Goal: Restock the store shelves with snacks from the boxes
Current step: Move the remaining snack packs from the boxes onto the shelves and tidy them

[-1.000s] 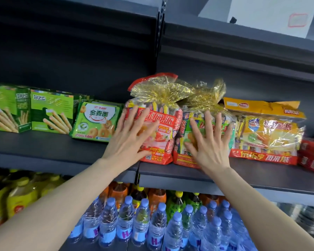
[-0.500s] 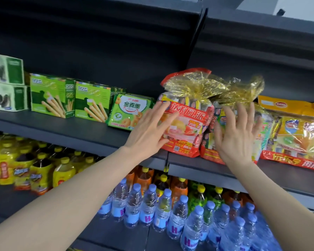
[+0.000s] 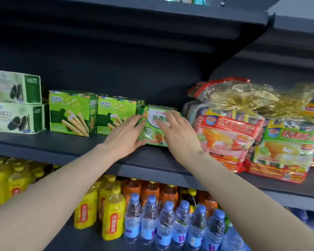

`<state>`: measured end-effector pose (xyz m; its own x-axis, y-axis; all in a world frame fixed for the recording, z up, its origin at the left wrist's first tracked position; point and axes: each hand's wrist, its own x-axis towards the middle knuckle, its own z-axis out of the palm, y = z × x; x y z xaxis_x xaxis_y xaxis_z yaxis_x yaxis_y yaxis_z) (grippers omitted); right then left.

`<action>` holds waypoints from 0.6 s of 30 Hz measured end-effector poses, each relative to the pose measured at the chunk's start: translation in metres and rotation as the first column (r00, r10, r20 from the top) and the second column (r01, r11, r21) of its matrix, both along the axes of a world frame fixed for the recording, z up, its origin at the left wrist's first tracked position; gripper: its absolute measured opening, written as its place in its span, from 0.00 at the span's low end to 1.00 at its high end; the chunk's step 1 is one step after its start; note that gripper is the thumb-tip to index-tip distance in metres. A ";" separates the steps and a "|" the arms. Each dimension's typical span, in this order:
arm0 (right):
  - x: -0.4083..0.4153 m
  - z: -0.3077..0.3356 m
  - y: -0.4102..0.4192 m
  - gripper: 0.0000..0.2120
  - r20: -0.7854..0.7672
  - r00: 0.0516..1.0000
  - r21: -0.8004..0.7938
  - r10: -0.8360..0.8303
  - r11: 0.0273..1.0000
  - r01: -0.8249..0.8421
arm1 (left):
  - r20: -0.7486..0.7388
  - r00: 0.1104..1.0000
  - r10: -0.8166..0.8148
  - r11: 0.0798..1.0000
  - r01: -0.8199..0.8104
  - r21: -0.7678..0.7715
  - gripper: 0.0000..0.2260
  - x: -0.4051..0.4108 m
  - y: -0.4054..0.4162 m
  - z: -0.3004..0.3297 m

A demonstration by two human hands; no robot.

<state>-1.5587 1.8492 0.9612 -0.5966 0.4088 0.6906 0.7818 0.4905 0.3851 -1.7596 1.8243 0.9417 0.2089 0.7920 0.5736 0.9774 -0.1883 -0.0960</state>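
Note:
A green biscuit pack [image 3: 154,136] leans on the dark middle shelf [image 3: 62,147], between green stick-biscuit boxes [image 3: 71,113] and big bags of pies. My left hand [image 3: 124,136] touches the pack's left edge with straight fingers, thumb low by its bottom corner. My right hand [image 3: 179,134] lies on the pack's front and right side, its fingers spread over the white label. Both hands hide much of the pack. A red pie bag [image 3: 230,131] and a green pie bag [image 3: 286,147] with gold tops stand to the right.
Two pale green sandwich-cookie boxes [image 3: 16,116] are stacked at the far left. The lower shelf holds water bottles [image 3: 167,223], yellow bottles [image 3: 112,214] and orange bottles [image 3: 150,191]. Another shelf board [image 3: 152,17] overhangs above.
Both hands left the pie bags and moved left onto the green biscuit pack. The view has swung left and drawn closer to the shelf.

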 end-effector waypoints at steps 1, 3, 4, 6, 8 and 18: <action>-0.008 0.000 0.007 0.29 -0.004 0.995 -0.078 -0.099 0.992 0.098 | -0.016 1.000 -0.019 1.000 0.018 -0.009 0.36 -0.005 0.006 0.000; -0.019 -0.001 0.021 0.35 0.010 0.962 -0.222 -0.272 0.938 0.268 | -0.049 0.998 -0.042 0.998 0.040 -0.039 0.38 -0.010 0.020 0.002; -0.023 -0.001 0.027 0.36 0.013 0.940 -0.280 -0.342 0.901 0.331 | -0.065 0.997 -0.051 0.998 0.048 -0.052 0.39 -0.011 0.028 0.001; -0.029 -0.001 0.038 0.38 0.017 0.906 -0.365 -0.424 0.841 0.400 | -0.091 0.993 -0.073 0.996 0.068 -0.063 0.41 -0.011 0.047 0.000; -0.032 0.001 0.048 0.42 0.037 0.888 -0.422 -0.459 0.798 0.430 | -0.110 0.991 -0.074 0.995 0.066 -0.075 0.43 -0.010 0.064 -0.001; -0.055 -0.005 0.097 0.45 -0.020 0.856 -0.367 -0.517 0.800 0.475 | -0.196 0.981 0.008 1.000 -0.004 0.023 0.40 -0.006 0.103 0.001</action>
